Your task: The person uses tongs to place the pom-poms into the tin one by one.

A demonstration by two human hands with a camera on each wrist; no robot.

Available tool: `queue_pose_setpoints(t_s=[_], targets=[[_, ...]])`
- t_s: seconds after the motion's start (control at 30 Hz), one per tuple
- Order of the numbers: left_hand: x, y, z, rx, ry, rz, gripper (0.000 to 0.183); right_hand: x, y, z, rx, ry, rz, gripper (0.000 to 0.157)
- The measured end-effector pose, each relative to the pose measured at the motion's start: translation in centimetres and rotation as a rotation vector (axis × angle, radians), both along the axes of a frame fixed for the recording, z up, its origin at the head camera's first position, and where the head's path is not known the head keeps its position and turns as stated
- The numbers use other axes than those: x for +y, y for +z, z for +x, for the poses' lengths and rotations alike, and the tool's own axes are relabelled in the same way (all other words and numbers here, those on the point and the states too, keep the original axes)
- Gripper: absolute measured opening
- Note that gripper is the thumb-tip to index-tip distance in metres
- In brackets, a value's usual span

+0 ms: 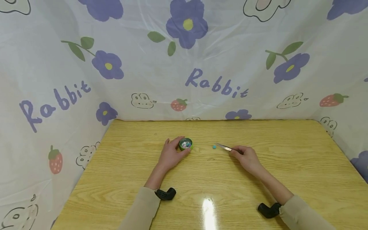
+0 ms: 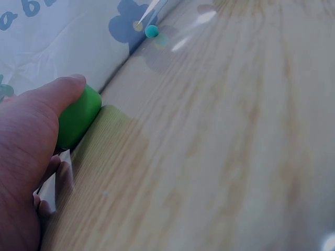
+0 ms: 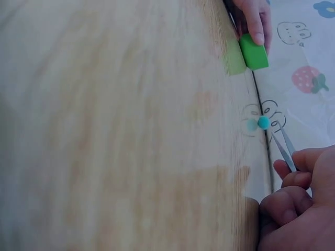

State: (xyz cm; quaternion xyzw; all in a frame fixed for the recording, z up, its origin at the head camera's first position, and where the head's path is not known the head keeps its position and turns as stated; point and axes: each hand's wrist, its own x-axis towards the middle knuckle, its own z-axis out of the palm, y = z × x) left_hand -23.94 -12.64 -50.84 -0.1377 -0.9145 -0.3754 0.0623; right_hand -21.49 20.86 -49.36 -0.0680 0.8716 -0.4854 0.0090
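Note:
My left hand (image 1: 172, 154) grips a small round green tin (image 1: 186, 144) on the table, thumb at its near side and fingers behind it. Inside the tin lie small beads, one of them blue. The tin's green outer wall (image 2: 79, 117) shows beside the thumb in the left wrist view. My right hand (image 1: 248, 159) pinches a pair of metal tweezers (image 1: 225, 147) that point left. Their two tips stand apart in the right wrist view, close to a turquoise bead (image 3: 263, 123). That bead lies on the table between the tin and the right hand, with nothing gripping it.
The wood-grain table (image 1: 184, 179) reaches back to a white curtain (image 1: 149, 70) printed with flowers, strawberries and rabbits. More curtain hangs along the left and right sides. Each wrist carries a black camera mount (image 1: 166, 194) close above the tabletop.

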Motion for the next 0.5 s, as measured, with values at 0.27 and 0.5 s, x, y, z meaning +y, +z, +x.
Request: queue_pose_setpoints(t_s=[0.27, 0.5], targets=[[0.08, 0.15, -0.02, 0.005, -0.002, -0.008, 0.063, 0.02, 0.03, 0.11, -0.005, -0.009, -0.004, 0.026], [0.11, 0.05, 0.02, 0.021, -0.003, -0.012, 0.063, -0.01, -0.01, 0.05, -0.02, -0.006, 0.003, 0.026]])
